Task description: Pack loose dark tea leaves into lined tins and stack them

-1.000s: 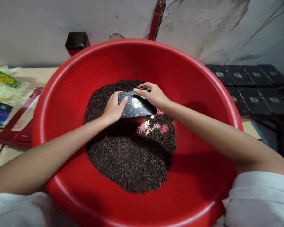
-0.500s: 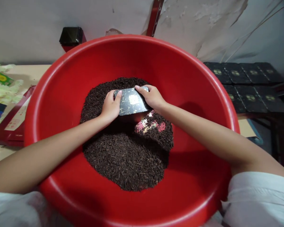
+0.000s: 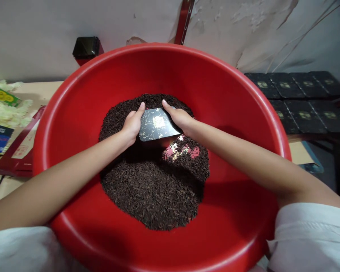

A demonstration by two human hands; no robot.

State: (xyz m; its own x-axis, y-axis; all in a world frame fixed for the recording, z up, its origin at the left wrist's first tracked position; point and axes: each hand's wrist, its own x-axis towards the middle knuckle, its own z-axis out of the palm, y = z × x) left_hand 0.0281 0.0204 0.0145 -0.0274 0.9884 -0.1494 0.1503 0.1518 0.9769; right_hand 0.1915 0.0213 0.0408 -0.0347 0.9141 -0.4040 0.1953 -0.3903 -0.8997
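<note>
Both hands grip one small black box (image 3: 158,124) with gold flecks and a pale label on top, held low over the heap of dark tea (image 3: 153,181) in the far half of the red basin (image 3: 243,113). The left hand (image 3: 132,124) clamps its left edge, fingers curled over the side and thumb up at the far corner; the right hand (image 3: 179,118) clamps the right edge the same way, fingers together along the side. It looks stiff and flat-sided, probably thin card or tin, so light on its own and heavier once filled. The glossy face could slip, so the two short edges are the sound places to hold, as now. Just beside it, a pink piece (image 3: 184,151) lies half buried in the leaves. Rows of similar black boxes (image 3: 300,102) sit to the right of the basin.
</note>
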